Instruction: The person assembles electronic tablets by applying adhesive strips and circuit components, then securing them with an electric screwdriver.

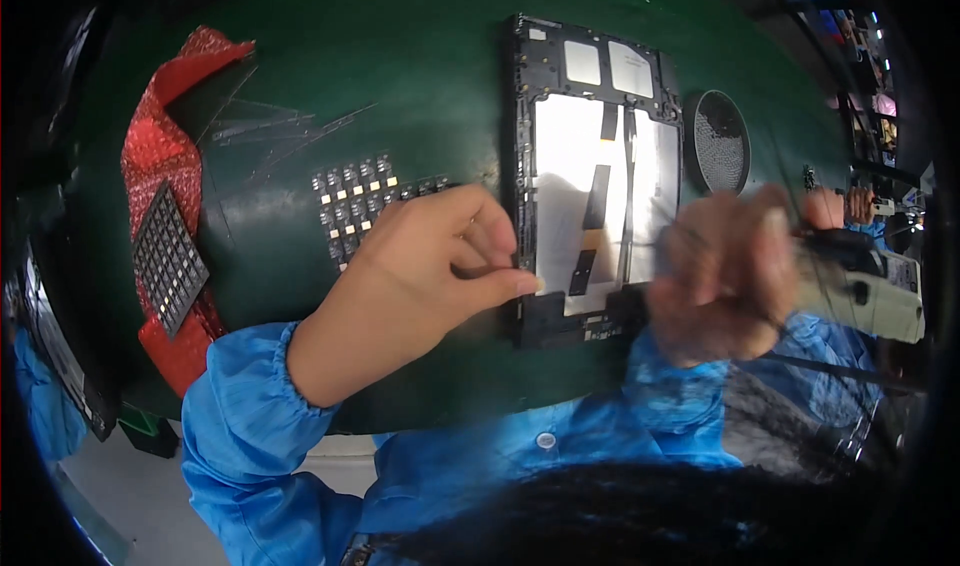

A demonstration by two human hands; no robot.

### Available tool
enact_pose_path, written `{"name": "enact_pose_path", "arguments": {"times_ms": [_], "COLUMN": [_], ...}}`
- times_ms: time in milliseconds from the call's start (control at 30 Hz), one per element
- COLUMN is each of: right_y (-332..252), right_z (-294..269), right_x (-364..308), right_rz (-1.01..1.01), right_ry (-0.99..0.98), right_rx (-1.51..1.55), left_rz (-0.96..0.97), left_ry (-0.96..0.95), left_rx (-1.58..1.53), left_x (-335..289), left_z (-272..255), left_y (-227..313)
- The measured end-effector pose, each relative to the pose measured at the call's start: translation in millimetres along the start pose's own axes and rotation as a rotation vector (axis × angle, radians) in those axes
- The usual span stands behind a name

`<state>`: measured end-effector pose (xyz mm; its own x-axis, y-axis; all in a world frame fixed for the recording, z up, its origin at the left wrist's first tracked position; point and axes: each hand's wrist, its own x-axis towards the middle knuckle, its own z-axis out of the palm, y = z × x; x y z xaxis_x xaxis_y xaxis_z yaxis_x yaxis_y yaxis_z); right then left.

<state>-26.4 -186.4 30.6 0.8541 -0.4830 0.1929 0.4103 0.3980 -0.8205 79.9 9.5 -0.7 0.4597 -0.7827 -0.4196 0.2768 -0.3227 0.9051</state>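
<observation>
Head view: the left hand (420, 276) is reaching in from the lower left, blue elastic-cuffed sleeve (250, 416) behind it. Thumb and forefinger are pinching nearly closed, tips meeting right at the left edge of the opened black tablet frame with silvery inner panel (590, 181). Whether anything small is sitting between the tips, cannot tell. The tablet frame is lying flat on the dark green work mat (400, 56), directly ahead of the fingertips and stretching away from them.

The right hand (725, 276) is blurring with motion, fingers curling round the grip of a pale grey-green handheld power driver (870, 291). It is hovering just past the frame's lower right corner; whether the tool's tip is touching is lost in the blur.

Behind the left knuckles, a cluster of small dark square parts with pale centres (355, 201) is lying on the mat. Further out beyond the wrist, a black gridded parts tray (168, 256) is resting on crumpled red padded wrap (160, 136). Beyond the right fingers, a round black mesh disc (718, 141) is sitting beside the frame.

Judgement: steadying the frame edge firmly with the left fingertips while the tool comes in square would be keeping the work from shifting.
</observation>
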Motion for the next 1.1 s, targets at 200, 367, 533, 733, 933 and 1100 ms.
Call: {"name": "enact_pose_path", "arguments": {"times_ms": [200,367,533,733,933,1100], "right_y": [36.4,45.3,48.4,46.8,47.4,50.3], "right_z": [30.7,37.7,38.9,36.3,28.8,48.4], "right_x": [-16.3,-17.2,-17.5,-19.7,-21.3,-21.8], "right_rz": [-0.021,-0.037,-0.072,-0.020,-0.053,0.035], "right_ry": [-0.093,-0.206,-0.287,-0.157,-0.151,-0.062], "right_rx": [-0.203,-0.308,-0.344,-0.430,-0.524,-0.571], "left_rz": [0.039,0.068,0.104,0.092,0.094,0.125], "left_ry": [0.019,0.024,0.033,0.033,0.045,0.056], "left_rx": [0.020,-0.025,0.003,0.021,0.072,0.111], "left_x": [-3.5,-6.5,-6.9,-6.1,-5.3,-4.9], "left_z": [-4.0,-7.4,-8.1,-6.9,-6.0,-7.4], "left_y": [-7.5,-14.1,-17.9,-16.0,-14.6,-20.1]}}
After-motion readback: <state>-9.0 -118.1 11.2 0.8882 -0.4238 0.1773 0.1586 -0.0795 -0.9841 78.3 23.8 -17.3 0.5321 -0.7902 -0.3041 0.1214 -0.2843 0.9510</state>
